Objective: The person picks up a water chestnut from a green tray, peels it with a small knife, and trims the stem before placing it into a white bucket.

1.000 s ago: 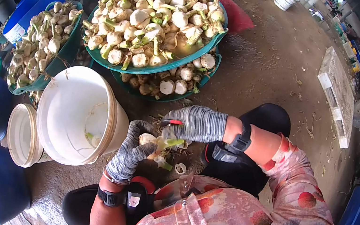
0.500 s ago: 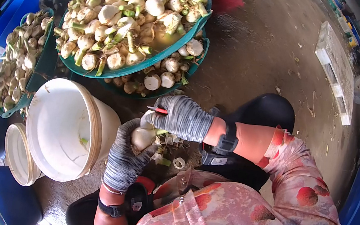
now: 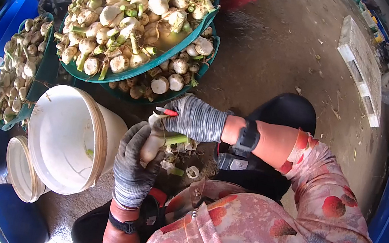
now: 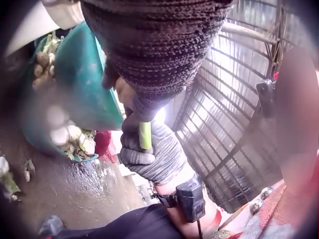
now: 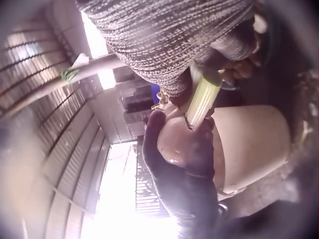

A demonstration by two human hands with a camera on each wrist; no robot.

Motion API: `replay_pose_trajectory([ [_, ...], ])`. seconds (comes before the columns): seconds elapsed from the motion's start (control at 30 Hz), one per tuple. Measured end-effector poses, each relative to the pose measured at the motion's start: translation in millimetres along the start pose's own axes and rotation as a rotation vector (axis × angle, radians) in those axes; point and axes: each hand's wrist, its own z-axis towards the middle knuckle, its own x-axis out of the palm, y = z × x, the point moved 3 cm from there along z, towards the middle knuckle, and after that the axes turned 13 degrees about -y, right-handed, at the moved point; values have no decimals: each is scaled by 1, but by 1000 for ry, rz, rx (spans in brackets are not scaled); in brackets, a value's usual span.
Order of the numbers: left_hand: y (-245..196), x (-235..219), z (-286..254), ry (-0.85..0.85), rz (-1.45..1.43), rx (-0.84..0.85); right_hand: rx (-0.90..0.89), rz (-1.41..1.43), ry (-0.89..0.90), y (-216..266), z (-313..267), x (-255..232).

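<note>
In the head view, my gloved left hand (image 3: 135, 171) holds a garlic bulb (image 3: 151, 148), fingers along one side and thumb on the other. Its cut green stem (image 3: 177, 140) points right. The right hand (image 3: 197, 119), in a matching striped glove, grips a small red-handled tool (image 3: 169, 112) whose working end is hidden. Its fingertips are right at the bulb's far side, where a pale strip of skin (image 3: 158, 116) sticks out. Seen from the right wrist, the bulb (image 5: 174, 137) looks smooth and shiny, with the stem (image 5: 204, 102) rising beside my right fingers.
A large white bucket (image 3: 112, 133) stands left of my hands, beside a smaller one (image 3: 16, 169). Ahead, a green tub (image 3: 186, 45) is heaped with garlic bulbs, above another garlic-filled tub (image 3: 206, 69). Skin and stem scraps (image 3: 192, 172) lie below my hands. A white pallet (image 3: 359, 72) is at right.
My right hand has moved from beside the stem to the bulb's far side, the red-handled tool still in its grip. The left hand has turned the bulb. The head view has shifted slightly.
</note>
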Motion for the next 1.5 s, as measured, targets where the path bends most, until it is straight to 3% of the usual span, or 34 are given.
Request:
replay_pose_trajectory([
  [0.03,-7,-2,4,-46,12,97,78,-11,27,1,0,-2],
  [0.1,-10,-5,2,-79,-21,99,152,-19,49,-3,-3,0],
  [0.13,-12,-7,0,-109,-56,99,-17,209,98,-10,-8,11],
  [0.17,-12,-5,-3,-166,-232,-59,-190,434,146,-20,-13,22],
  [0.2,-12,-2,-5,-225,-407,-217,169,389,327,-53,-12,43],
  [0.27,-12,3,-1,-246,-660,-507,-109,-27,205,-21,-17,37],
  [0.3,-5,2,-1,-262,-698,-547,-192,-131,194,-31,-15,48],
  [0.37,7,7,-4,-328,-912,-706,-105,-194,238,-19,-22,49],
  [0.43,17,10,3,-278,-1164,-833,-42,-400,278,-12,-39,52],
  [0.47,19,9,5,-258,-1275,-918,-131,-481,361,-11,-44,52],
  [0.53,32,8,6,-284,-1274,-957,-136,-670,480,-17,-45,54],
  [0.6,40,9,3,-104,-1465,-1057,-92,-662,284,-30,-32,43],
  [0.63,40,12,0,-167,-1411,-1161,-60,-675,221,-3,-23,23],
  [0.67,42,11,-2,-180,-1417,-1157,5,-516,137,3,-14,10],
  [0.73,51,18,-11,-80,-1321,-1191,-174,16,-64,-7,0,5],
  [0.77,62,23,-16,-24,-666,-895,-205,67,-56,12,1,-2],
  [0.8,69,29,-20,-17,-505,-796,-234,120,-52,31,-1,-7],
  [0.87,52,31,-13,-33,-942,-1119,-178,386,-12,42,-8,3],
  [0.9,50,27,-11,196,-1143,-1062,-220,260,-76,40,-10,5],
  [0.93,43,26,-8,194,-1143,-1058,-265,132,-137,39,-12,6],
  [1.0,33,10,4,-275,-659,-692,-266,221,-230,49,-18,7],
  [1.03,29,3,6,-370,-604,-642,-330,160,-292,52,-21,5],
  [1.07,20,0,4,-435,-720,-759,-394,99,-352,55,-23,4],
  [1.13,9,-13,14,-385,-213,-252,-471,10,-401,60,-27,3],
  [1.17,3,-12,14,-394,-5,-178,-490,0,-392,60,-29,5],
  [1.27,-2,-7,16,-463,207,-24,-564,-60,-383,54,-29,13],
  [1.33,-6,-10,20,-456,267,34,-772,-157,-367,58,-32,15],
  [1.37,-8,-11,21,-447,327,99,-776,-219,-331,53,-34,17],
  [1.5,2,-13,21,-426,334,72,-713,-232,-315,52,-37,11],
])
